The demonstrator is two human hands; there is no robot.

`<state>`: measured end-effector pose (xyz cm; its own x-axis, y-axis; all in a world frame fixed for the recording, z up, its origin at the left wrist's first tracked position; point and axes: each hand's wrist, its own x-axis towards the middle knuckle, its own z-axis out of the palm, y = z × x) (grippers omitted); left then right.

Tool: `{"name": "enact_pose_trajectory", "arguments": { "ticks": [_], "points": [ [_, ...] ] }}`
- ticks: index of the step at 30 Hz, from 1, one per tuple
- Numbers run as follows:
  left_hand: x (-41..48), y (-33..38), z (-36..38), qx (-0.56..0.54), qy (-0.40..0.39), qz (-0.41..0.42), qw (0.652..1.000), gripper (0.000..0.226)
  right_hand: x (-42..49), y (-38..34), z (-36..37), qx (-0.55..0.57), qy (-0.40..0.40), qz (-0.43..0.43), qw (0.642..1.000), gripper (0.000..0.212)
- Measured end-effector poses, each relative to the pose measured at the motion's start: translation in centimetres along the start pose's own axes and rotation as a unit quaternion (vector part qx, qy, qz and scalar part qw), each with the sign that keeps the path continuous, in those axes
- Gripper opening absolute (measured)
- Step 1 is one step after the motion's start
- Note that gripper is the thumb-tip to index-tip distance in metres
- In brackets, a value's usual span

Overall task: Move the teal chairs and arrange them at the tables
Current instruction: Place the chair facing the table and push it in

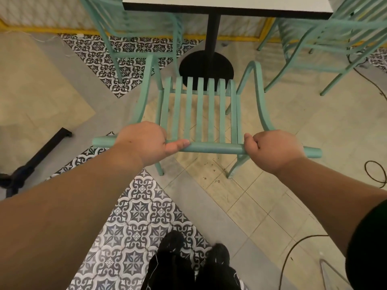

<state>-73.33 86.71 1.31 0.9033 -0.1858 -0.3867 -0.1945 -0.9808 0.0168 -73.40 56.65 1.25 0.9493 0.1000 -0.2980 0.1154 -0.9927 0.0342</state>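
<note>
A teal slatted chair (199, 109) stands right in front of me, its seat pointing toward a white-topped table (226, 4) on a black pedestal. My left hand (144, 142) and my right hand (272, 149) both grip the round top rail of the chair's back, one toward each end. A second teal chair (134, 26) sits at the table's left side. A third teal chair (326, 38) sits at its right side. My feet in black shoes show at the bottom of the view.
The table's round black base (206, 65) lies just beyond the chair's front edge. A black table foot (39, 152) stretches across the floor at left. Black cables (377, 174) trail over the tiles at right. A yellow floor strip (62, 30) runs along the back.
</note>
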Motion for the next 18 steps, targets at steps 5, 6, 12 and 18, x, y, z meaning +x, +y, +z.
{"name": "enact_pose_trajectory", "arguments": {
  "ticks": [5,6,12,18],
  "points": [
    [2.9,0.0,-1.2,0.000,0.014,0.016,1.000,0.098,2.9,0.8,-0.7,-0.014,0.018,-0.003,1.000,0.061],
    [3.4,-0.1,-1.4,-0.001,0.015,0.018,1.000,0.099,3.5,0.9,-0.8,-0.014,0.022,-0.003,1.000,0.061],
    [5.3,-0.1,-2.7,0.029,0.026,0.026,0.999,0.096,5.7,1.4,-1.0,-0.006,0.033,0.002,0.999,0.060],
    [6.0,0.1,-3.1,0.016,0.025,0.023,0.999,0.095,6.5,1.8,-1.3,-0.002,0.029,0.005,1.000,0.060]
  ]
}}
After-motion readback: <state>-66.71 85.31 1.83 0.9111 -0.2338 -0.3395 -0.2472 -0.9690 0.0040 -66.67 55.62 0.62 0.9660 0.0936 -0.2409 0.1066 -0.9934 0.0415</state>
